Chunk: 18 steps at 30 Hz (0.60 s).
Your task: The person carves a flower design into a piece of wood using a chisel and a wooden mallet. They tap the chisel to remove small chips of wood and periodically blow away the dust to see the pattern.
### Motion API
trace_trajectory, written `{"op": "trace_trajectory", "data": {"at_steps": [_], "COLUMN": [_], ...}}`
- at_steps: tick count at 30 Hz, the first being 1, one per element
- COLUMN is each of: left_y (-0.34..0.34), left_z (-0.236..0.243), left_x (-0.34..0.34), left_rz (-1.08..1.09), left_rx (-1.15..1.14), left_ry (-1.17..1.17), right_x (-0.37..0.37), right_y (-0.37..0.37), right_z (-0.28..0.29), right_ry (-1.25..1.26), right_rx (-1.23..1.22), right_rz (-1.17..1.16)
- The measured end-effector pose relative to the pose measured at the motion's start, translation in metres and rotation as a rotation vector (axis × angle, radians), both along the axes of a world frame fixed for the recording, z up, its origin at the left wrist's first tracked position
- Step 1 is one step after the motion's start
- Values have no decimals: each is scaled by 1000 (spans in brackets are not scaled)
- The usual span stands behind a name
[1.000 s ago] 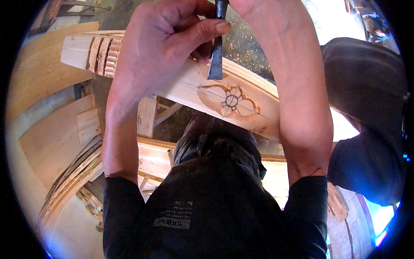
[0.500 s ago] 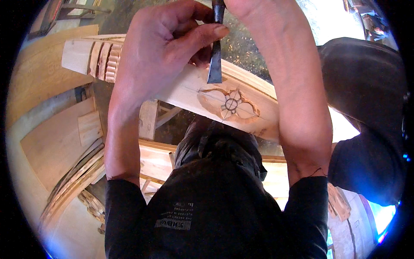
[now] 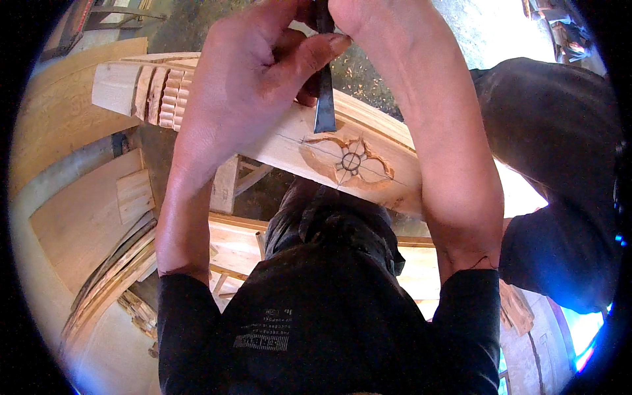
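Note:
A pale wooden board (image 3: 276, 148) lies diagonally beneath my hands, with a ridged carved left end and a partly carved four-petal pattern (image 3: 351, 162) around a pencilled circle. My left hand (image 3: 263, 66) is closed on a dark metal chisel (image 3: 324, 115), thumb and fingers around its shaft. The chisel stands with its wide, flat edge just above the pattern on the board. My right hand (image 3: 355, 16) is at the chisel's upper end, at the top edge of the picture; its fingers are hidden, so I cannot tell whether it grips.
Another person in dark clothing (image 3: 546, 131) is close at my right. Plywood sheets (image 3: 79, 210) and a bundle of thin strips (image 3: 112, 289) lie at my left. Beyond the board is a stained floor with wood chips (image 3: 359, 79). Light timber pieces (image 3: 234, 240) lie below.
The chisel's edge has moved slightly down and left, toward the carved pattern. My right hand and forearm have shifted slightly left, and the other person's dark clothing has shifted a little.

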<state>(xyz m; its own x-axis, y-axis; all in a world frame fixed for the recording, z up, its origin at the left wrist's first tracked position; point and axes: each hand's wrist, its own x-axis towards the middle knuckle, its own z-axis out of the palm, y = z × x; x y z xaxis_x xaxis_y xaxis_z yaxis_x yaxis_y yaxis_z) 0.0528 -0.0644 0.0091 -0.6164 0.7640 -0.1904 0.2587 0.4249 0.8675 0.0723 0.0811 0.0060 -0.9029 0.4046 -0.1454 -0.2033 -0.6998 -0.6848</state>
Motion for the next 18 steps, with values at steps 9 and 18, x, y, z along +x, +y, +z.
{"op": "trace_trajectory", "data": {"at_steps": [9,18], "left_y": [2,-4], "left_z": [-4,5], "left_x": [2,-2], "left_rz": [-23,-151], "left_rx": [7,56], "left_ry": [15,26], "right_x": [-3,14], "right_y": [7,25], "right_z": [-11,5], "right_ry": [-75,-3], "right_rx": [-76,-87], "right_rz": [4,-68]}}
